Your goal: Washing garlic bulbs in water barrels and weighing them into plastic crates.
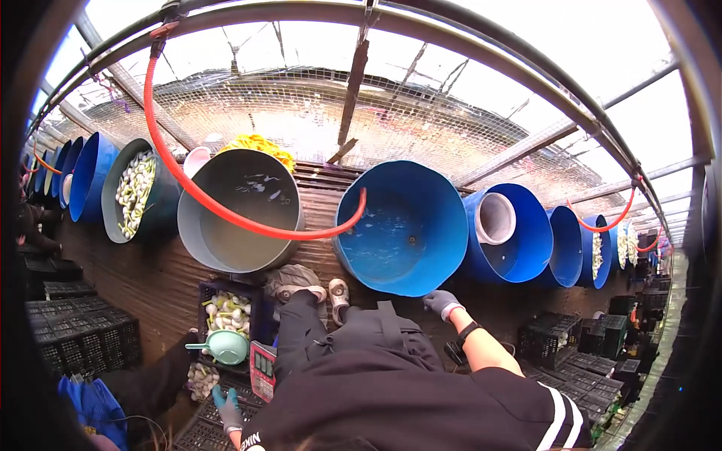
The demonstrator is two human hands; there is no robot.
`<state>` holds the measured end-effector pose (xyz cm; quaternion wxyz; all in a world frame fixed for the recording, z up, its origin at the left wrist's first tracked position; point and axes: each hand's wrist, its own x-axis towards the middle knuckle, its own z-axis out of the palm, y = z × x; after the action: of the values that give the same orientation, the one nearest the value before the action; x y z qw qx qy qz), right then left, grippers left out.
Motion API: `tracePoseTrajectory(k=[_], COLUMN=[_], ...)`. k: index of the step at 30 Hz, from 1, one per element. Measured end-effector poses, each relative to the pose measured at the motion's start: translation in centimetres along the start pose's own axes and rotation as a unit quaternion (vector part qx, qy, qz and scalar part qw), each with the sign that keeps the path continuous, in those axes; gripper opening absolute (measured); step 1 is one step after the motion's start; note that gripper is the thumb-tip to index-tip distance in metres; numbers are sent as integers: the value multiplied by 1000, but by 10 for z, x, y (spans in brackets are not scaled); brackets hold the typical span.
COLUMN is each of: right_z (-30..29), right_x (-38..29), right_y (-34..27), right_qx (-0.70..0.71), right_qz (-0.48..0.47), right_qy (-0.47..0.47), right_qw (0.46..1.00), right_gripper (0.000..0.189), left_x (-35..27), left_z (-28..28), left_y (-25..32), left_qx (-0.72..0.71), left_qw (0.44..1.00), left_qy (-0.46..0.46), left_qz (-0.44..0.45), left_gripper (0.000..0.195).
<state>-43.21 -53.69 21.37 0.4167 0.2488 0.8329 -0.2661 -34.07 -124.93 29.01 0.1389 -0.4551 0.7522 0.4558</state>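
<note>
My right hand (pixel 441 303), in a grey glove, is at the lower rim of the blue plastic barrel (pixel 434 225), its fingers curled; contact or grip on the rim is unclear. A red hose (pixel 265 230) reaches into this barrel, which holds clear water. To its left stands a grey barrel (pixel 194 231) of cloudy water. My left hand (pixel 228 407), in a grey and teal glove, is over black plastic crates, its fingers apart, with nothing seen in it. Near it are a red scale (pixel 263 375) with a display and a green plastic colander (pixel 227 346) lying on a crate of white bulbs (pixel 231 310).
More barrels line both sides, one at left holding white bulbs (pixel 135 194). A white bucket (pixel 495 219) sits inside the blue barrel at right. Black crates (pixel 84 332) are stacked at left and lower right. Another person's dark-clothed leg (pixel 152 366) is at lower left.
</note>
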Motion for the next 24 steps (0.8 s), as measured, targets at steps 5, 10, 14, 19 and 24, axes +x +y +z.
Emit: tracePoseTrajectory(k=[5,10,14,19,24], right_z=[53,68,46,-1,-30], right_x=[-32,-36,-14,25,48], right_y=[63,68,43,0,-68], right_qx=[30,44,153,111,72], right_qz=[66,34,67,-13,-18], right_qy=[-64,-78,-71,27,0], right_qw=[995,995,983,993,997], right_gripper=[31,31,29,28,28], left_x=[17,-12,-30,-41,-59], left_z=[-3,9,12,15,21], left_y=[41,45,14,-35,-60], left_qx=[-3,99,77,56,36], left_qw=[995,985,994,998,998], left_qy=[-57,-14,-1,10,51], left_qz=[82,141,82,20,5], left_gripper=[68,68,69,72,70])
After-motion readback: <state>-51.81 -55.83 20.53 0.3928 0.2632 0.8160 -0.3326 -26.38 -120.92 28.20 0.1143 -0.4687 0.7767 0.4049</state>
